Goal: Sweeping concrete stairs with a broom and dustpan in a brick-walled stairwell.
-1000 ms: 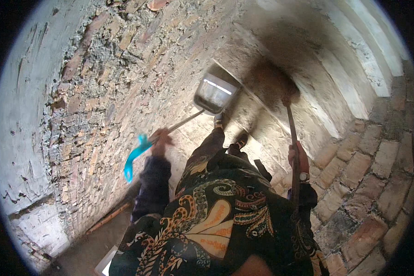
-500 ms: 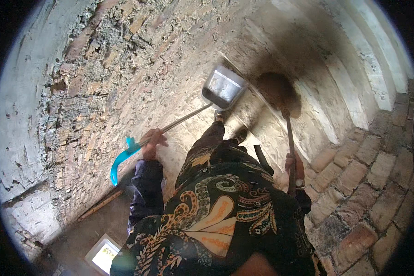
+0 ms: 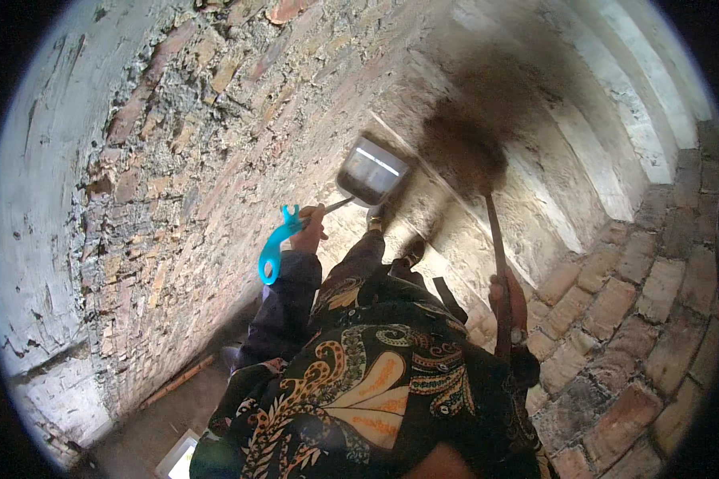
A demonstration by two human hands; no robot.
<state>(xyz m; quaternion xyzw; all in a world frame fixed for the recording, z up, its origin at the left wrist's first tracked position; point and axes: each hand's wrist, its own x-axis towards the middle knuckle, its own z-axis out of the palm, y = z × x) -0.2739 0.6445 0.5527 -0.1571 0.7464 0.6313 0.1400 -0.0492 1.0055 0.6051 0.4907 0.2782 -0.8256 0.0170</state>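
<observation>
My left hand [image 3: 309,227] is wrapped round the metal shaft of a long-handled dustpan [image 3: 366,188], just below its hooked turquoise grip [image 3: 275,247]. The grey pan hangs ahead of my left foot, close by the rough wall; whether it touches the floor I cannot tell. On the other side my right hand [image 3: 511,305] is closed round the long wooden handle of a broom [image 3: 497,239]. Its dark, bushy head [image 3: 465,152] is blurred and lies to the right of the dustpan, near the foot of pale steps.
A crumbling brick wall [image 3: 192,191] rises close on my left. Pale steps [image 3: 599,184] climb at the far right, above weathered brick paving [image 3: 615,343]. My shoes [image 3: 411,251] stand between the tools. A white-framed bright panel [image 3: 176,459] shows at lower left.
My left hand has moved right and forward with the dustpan's grip, and the pan has shifted slightly left and nearer. The broom head has swung a little to the left.
</observation>
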